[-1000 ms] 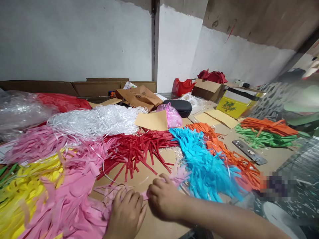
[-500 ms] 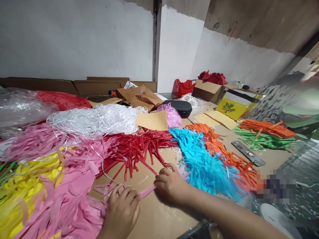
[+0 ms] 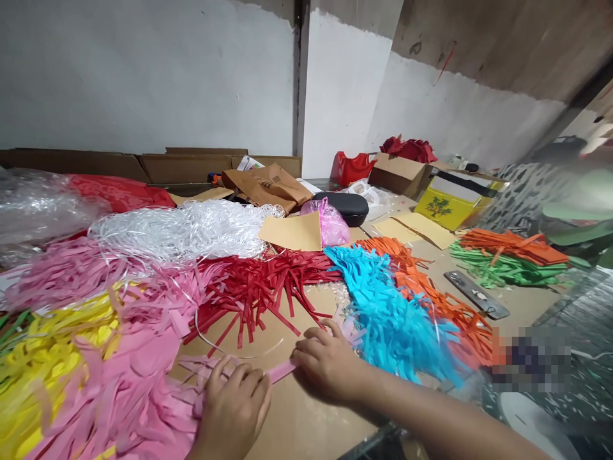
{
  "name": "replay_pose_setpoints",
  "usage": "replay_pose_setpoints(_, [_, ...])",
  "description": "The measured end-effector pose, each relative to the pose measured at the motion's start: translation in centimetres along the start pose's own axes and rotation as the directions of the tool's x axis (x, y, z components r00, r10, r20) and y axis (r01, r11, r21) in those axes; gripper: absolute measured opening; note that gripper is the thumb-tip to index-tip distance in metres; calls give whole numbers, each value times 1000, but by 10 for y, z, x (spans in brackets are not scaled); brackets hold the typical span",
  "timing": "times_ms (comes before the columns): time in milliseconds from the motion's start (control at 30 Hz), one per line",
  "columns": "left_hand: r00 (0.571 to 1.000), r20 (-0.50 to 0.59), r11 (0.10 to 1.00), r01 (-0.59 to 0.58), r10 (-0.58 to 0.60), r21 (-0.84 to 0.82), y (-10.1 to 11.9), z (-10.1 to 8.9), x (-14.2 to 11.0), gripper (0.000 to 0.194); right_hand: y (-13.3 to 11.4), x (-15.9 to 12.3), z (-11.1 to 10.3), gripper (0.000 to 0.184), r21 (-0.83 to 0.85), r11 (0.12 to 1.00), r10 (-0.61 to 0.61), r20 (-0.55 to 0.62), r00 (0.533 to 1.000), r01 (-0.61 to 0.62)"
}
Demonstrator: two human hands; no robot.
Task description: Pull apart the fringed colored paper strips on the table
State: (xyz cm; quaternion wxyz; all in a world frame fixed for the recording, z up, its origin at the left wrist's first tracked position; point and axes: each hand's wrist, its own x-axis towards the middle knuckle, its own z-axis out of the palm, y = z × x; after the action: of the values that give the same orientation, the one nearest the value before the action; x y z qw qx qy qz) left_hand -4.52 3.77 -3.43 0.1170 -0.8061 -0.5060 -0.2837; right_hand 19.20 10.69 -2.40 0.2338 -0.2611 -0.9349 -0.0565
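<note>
A narrow pink fabric strip (image 3: 281, 371) stretches low over the cardboard (image 3: 306, 415) between my two hands. My left hand (image 3: 237, 402) is closed on its left end, fingers curled down beside a heap of pink strips (image 3: 129, 377). At the other end, my right hand (image 3: 330, 365) pinches the strip; its fingertips are partly hidden. Pale pink scraps (image 3: 352, 329) lie just beyond the right hand, near a pile of blue strips (image 3: 393, 306). Red strips (image 3: 258, 281) fan out ahead of both hands.
Yellow strips (image 3: 57, 345) lie at the left, and white cord (image 3: 182, 230) is heaped behind the pink. Orange strips (image 3: 445, 306) and a phone (image 3: 476, 295) are at the right. A black case (image 3: 347, 207) and a yellow box (image 3: 453, 201) stand farther back.
My right hand has shifted slightly left and down, toward the left hand. The pink strip between them shows a little shorter and broader. The piles look unchanged.
</note>
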Motion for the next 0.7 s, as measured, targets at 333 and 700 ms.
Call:
replay_pose_setpoints(333, [1000,-2,999,10,-10,-33,-4,-6,1,29,10,-8,2,8,88,996,17,8,1000,-18])
replay_pose_setpoints(700, [984,163,982,97,-71,-160,-24,-2,4,17,16,-3,9,9,335,806,413,272,869,-488])
